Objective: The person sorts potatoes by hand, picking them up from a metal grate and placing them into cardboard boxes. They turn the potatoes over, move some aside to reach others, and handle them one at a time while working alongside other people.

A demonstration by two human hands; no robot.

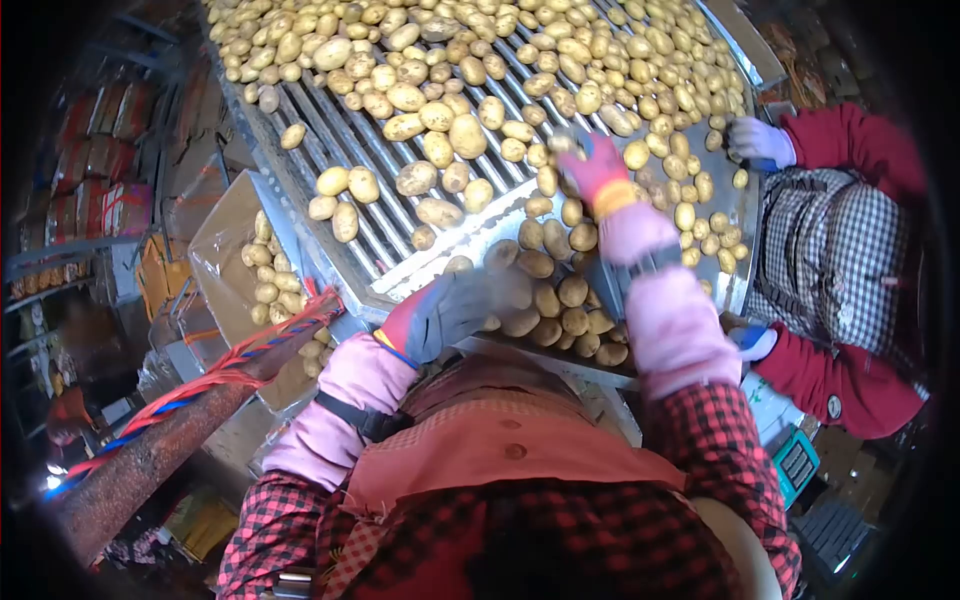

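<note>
Reaching out, your right hand (598, 168) is among potatoes (467, 136) at the near right edge of the metal bars (318, 120), your left hand (442, 312) beside those heaped nearer; blur hides whether either grip pinches one. Each should feel firm, light, perhaps dusty-slick and bruisable, so cup its rounded middle.
</note>
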